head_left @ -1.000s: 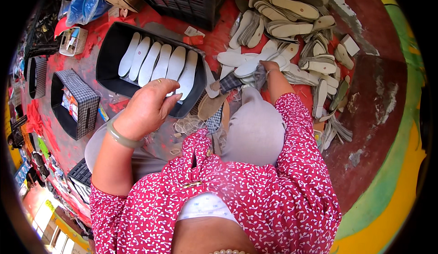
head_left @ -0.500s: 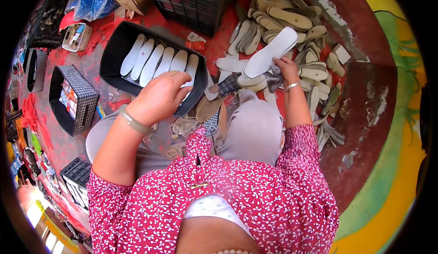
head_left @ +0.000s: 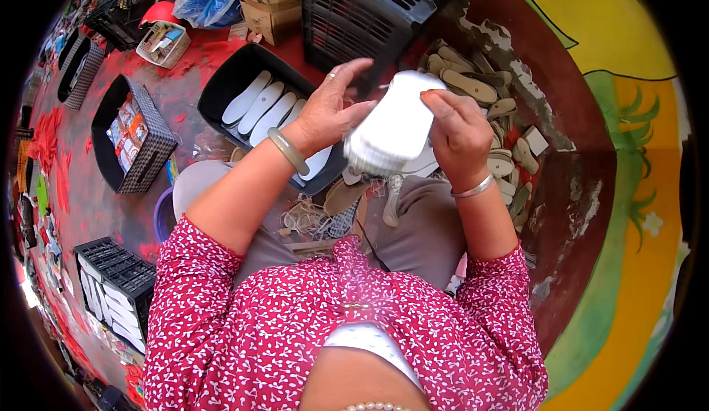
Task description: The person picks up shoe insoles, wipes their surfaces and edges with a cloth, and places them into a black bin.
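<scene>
**White insole stack (head_left: 402,119) held off the right end of the black bin (head_left: 236,67)**

The right hand (head_left: 459,141) grips the insole stack at its upper right edge, raised above the legs (head_left: 425,223) and to the right of the bin. The stack's lower edge is blurred; the number of pieces cannot be told. The left hand (head_left: 325,112) is over the bin's right part, thumb parted from fingers, just beside the stack; contact with it cannot be confirmed.

Obstruction: the left hand and forearm screen part of the bin and of the row of white insoles (head_left: 260,108) inside it. The right hand and the stack cover some of the floor right of the bin.

On the near side of the bin lie a tangle of pale loops (head_left: 306,215), a brown insole (head_left: 343,198) and a checked piece (head_left: 343,223). A purple basin (head_left: 163,219), partly hidden, is to the bin's near left. Left of the bin is a checked box (head_left: 159,139) containing packets.

A heaped insole pile (head_left: 473,86) lies to the right of the bin. Beyond the bin are a black crate (head_left: 354,23), a cardboard box (head_left: 269,18), a blue plastic bag (head_left: 210,1) and, to its far left, a white basket (head_left: 166,50).
</scene>
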A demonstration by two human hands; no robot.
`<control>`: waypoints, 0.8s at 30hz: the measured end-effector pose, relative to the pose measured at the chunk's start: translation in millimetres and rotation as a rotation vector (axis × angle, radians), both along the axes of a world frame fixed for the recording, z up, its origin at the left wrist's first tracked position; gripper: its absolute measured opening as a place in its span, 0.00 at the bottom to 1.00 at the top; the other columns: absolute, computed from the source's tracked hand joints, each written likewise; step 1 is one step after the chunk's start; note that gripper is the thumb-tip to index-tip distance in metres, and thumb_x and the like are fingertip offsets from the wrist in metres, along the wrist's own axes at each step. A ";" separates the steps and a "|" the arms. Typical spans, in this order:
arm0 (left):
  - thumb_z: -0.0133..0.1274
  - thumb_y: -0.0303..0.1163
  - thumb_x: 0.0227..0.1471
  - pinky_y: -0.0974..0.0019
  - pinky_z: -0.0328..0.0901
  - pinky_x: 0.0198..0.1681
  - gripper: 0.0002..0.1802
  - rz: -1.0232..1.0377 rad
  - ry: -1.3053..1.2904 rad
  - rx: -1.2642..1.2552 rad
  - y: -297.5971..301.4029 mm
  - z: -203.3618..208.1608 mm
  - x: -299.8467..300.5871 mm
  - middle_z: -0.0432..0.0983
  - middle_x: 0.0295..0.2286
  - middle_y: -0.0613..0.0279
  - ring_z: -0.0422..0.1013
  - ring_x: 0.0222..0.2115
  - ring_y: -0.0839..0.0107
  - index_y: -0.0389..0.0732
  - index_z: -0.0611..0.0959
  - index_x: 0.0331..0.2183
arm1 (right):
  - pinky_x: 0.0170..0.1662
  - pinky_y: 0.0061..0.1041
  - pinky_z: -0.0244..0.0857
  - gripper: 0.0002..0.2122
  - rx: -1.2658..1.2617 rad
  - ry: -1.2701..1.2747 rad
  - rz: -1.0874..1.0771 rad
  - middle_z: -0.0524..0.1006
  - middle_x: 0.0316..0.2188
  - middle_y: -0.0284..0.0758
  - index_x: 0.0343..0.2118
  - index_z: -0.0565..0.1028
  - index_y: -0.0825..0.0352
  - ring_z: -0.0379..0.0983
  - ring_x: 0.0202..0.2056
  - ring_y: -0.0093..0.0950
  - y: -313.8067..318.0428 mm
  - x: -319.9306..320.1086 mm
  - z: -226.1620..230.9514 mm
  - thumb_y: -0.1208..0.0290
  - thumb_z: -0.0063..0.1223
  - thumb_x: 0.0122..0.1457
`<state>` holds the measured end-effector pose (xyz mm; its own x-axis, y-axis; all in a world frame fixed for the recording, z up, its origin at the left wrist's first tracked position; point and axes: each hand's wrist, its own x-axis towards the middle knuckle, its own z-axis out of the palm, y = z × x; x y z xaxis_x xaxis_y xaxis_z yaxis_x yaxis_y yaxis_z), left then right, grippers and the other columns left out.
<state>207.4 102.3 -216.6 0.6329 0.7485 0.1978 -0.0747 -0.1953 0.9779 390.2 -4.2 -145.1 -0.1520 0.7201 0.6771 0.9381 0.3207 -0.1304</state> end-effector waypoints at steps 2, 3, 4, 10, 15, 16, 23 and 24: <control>0.54 0.32 0.49 0.66 0.53 0.54 0.37 -0.174 -0.203 -0.095 6.1 20.1 -13.7 0.59 0.51 0.57 0.56 0.52 0.70 0.39 0.56 0.57 | 0.30 0.22 0.65 0.08 -0.201 0.236 -0.027 0.76 0.27 0.37 0.32 0.78 0.63 0.73 0.25 0.32 9.3 -13.3 3.6 0.78 0.55 0.47; 0.54 0.35 0.49 0.64 0.48 0.58 0.37 -0.177 -0.268 -0.062 8.8 24.4 -17.1 0.55 0.54 0.56 0.52 0.56 0.69 0.38 0.56 0.57 | 0.30 0.18 0.64 0.07 -0.439 0.605 -0.001 0.77 0.26 0.35 0.33 0.77 0.68 0.72 0.25 0.26 11.9 -22.7 5.3 0.78 0.53 0.50; 0.54 0.37 0.50 0.64 0.46 0.59 0.38 -0.140 -0.263 0.046 14.3 24.4 -22.4 0.55 0.55 0.56 0.51 0.57 0.68 0.36 0.56 0.57 | 0.29 0.17 0.64 0.07 -0.569 0.829 0.047 0.76 0.26 0.33 0.33 0.77 0.69 0.71 0.25 0.23 16.6 -29.3 3.3 0.77 0.53 0.50; 0.41 0.35 0.59 0.71 0.66 0.43 0.21 -0.210 -0.403 -0.635 20.3 16.4 -28.3 0.69 0.43 0.59 0.68 0.42 0.75 0.36 0.63 0.52 | 0.27 0.14 0.62 0.06 -0.907 1.440 0.123 0.74 0.24 0.27 0.31 0.75 0.73 0.67 0.24 0.13 41.2 -64.0 -15.2 0.75 0.52 0.53; 0.40 0.32 0.59 0.67 0.71 0.38 0.18 -0.257 -0.405 -0.921 20.4 5.9 -27.0 0.73 0.39 0.56 0.74 0.35 0.70 0.37 0.67 0.50 | 0.27 0.12 0.60 0.10 -0.929 1.365 0.109 0.73 0.24 0.25 0.31 0.75 0.73 0.66 0.25 0.12 36.3 -50.0 -26.8 0.69 0.51 0.56; 0.40 0.32 0.58 0.67 0.71 0.38 0.19 -0.285 -0.408 -0.934 19.2 5.9 -26.4 0.73 0.40 0.56 0.74 0.36 0.69 0.37 0.66 0.50 | 0.28 0.12 0.61 0.10 -0.903 1.288 0.097 0.73 0.23 0.26 0.31 0.75 0.72 0.66 0.25 0.13 37.2 -40.9 -25.1 0.69 0.52 0.57; 0.39 0.32 0.58 0.63 0.70 0.43 0.24 -0.432 -0.385 -0.970 7.2 9.1 -15.9 0.70 0.45 0.51 0.73 0.40 0.63 0.37 0.60 0.55 | 0.30 0.15 0.65 0.09 -0.755 1.540 0.091 0.76 0.26 0.32 0.33 0.75 0.73 0.71 0.25 0.17 32.0 -15.4 -10.8 0.71 0.50 0.57; 0.39 0.32 0.58 0.62 0.70 0.43 0.24 -0.446 -0.381 -0.968 5.4 9.2 -15.2 0.69 0.46 0.51 0.73 0.40 0.63 0.37 0.59 0.56 | 0.30 0.15 0.65 0.09 -0.760 1.593 0.098 0.77 0.27 0.33 0.33 0.75 0.73 0.72 0.25 0.18 31.3 -16.3 -11.2 0.72 0.51 0.56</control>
